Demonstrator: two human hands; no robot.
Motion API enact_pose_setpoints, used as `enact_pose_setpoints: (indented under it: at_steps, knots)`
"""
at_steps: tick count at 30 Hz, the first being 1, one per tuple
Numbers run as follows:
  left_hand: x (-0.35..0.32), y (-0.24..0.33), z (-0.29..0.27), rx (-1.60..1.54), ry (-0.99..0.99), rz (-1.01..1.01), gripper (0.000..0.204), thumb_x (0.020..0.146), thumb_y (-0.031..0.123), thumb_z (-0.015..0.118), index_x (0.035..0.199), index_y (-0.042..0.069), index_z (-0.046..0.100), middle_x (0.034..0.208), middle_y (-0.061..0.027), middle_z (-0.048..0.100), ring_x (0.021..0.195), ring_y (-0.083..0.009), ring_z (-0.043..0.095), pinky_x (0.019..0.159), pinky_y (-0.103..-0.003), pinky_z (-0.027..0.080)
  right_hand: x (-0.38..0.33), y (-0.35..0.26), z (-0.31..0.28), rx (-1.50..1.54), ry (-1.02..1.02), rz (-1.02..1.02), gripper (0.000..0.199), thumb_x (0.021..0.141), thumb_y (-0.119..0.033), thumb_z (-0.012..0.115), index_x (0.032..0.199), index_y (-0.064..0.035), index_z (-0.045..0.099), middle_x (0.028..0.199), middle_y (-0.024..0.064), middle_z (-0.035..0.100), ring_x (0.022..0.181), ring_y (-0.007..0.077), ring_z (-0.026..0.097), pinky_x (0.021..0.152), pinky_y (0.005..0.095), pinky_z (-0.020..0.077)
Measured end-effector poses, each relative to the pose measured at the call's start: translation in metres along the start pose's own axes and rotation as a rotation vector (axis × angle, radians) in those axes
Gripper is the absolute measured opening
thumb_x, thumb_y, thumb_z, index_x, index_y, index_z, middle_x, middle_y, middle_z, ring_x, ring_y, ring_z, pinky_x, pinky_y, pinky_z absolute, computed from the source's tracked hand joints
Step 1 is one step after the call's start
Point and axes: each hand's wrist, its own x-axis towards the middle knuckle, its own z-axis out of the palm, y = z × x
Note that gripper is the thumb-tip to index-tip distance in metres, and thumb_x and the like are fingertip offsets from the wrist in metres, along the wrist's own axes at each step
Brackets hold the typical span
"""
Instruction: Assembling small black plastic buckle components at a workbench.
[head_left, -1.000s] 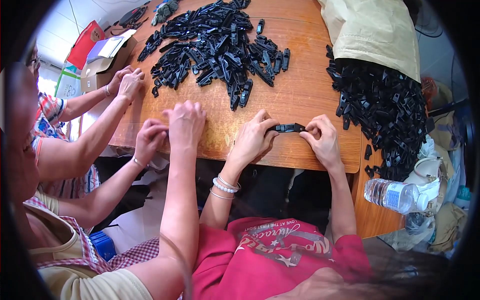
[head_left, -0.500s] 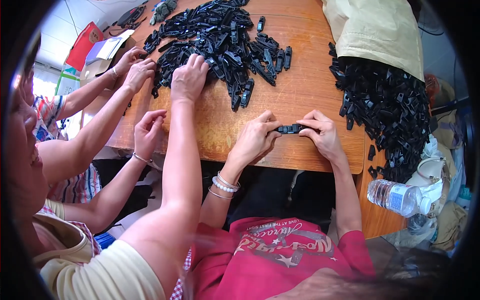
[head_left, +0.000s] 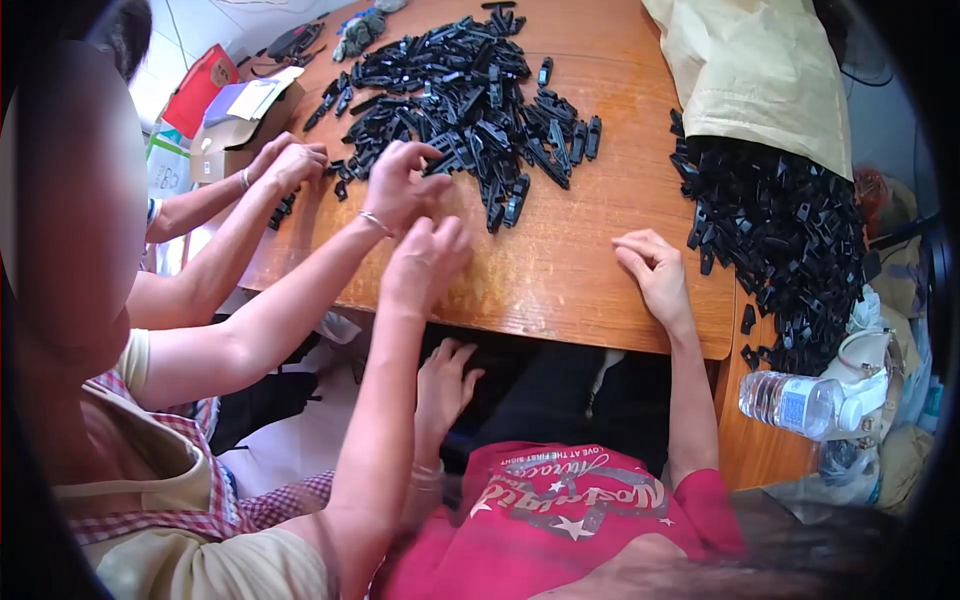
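My left hand (head_left: 447,388) is below the table's front edge, beside a co-worker's forearm (head_left: 385,400), with fingers apart and nothing visible in them. My right hand (head_left: 656,278) rests above the table's near right part, its thumb and fingers pressed together; no part shows between them. Black plastic parts (head_left: 450,90) lie in a large heap on the wooden table (head_left: 590,290). A single long black part (head_left: 517,200) sits at the heap's near edge. The co-worker's two hands (head_left: 430,255) hover near the heap's front, left of my right hand.
More black pieces (head_left: 790,240) spill from a beige sack (head_left: 765,90) at the right. A plastic water bottle (head_left: 795,402) lies nearby. Farther left are another person's hands (head_left: 295,165), a cardboard box (head_left: 220,160) and a red packet (head_left: 200,90).
My left hand has left the black part and dropped below the table edge. My right hand stays nearly in place, without the part. The co-worker's hands have moved right, closer together.
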Motion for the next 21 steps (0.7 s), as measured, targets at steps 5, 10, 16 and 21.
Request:
enact_pose_setpoints:
  at_steps: [5, 10, 16, 21]
  knots:
    - [0.019, 0.051, 0.007, -0.463, 0.141, 0.253, 0.008, 0.079, 0.004, 0.071, 0.086, -0.001, 0.069, 0.084, -0.0154, 0.065, 0.072, -0.0292, 0.066, 0.063, -0.034, 0.053, 0.084, -0.012, 0.019, -0.105, 0.121, -0.136, 0.016, 0.088, -0.004, 0.062, 0.099, 0.0037, 0.070, 0.101, 0.0104, 0.066, 0.091, 0.0172, 0.062, 0.080, 0.0252, 0.0483]
    - [0.136, 0.098, 0.024, -0.226, 0.444, 0.401, 0.040, 0.076, 0.014, 0.073, 0.113, 0.004, 0.061, 0.121, -0.0216, 0.051, 0.112, -0.0396, 0.050, 0.095, -0.046, 0.042, 0.214, 0.035, 0.025, -0.240, 0.084, -0.444, 0.022, 0.088, -0.017, 0.063, 0.104, -0.0035, 0.071, 0.116, 0.0157, 0.064, 0.111, 0.0301, 0.058, 0.096, 0.0356, 0.0441]
    - [0.234, 0.078, 0.024, 0.172, 0.383, 0.297, 0.092, 0.059, 0.049, 0.081, 0.140, 0.022, 0.046, 0.148, -0.0209, 0.029, 0.140, -0.0422, 0.020, 0.109, -0.066, 0.010, 0.309, 0.064, 0.062, -0.534, -0.175, -0.289, 0.048, 0.096, -0.042, 0.051, 0.133, -0.0123, 0.055, 0.147, 0.0170, 0.039, 0.139, 0.0374, 0.031, 0.115, 0.0443, 0.0237]
    - [0.238, 0.058, 0.017, 0.210, 0.327, 0.236, 0.084, 0.060, 0.055, 0.079, 0.134, 0.027, 0.053, 0.146, -0.0201, 0.034, 0.137, -0.0425, 0.024, 0.104, -0.067, 0.020, 0.262, 0.052, 0.092, -0.416, -0.292, -0.415, 0.057, 0.093, -0.046, 0.053, 0.135, -0.0072, 0.052, 0.149, 0.0169, 0.037, 0.141, 0.0334, 0.029, 0.115, 0.0498, 0.0200]
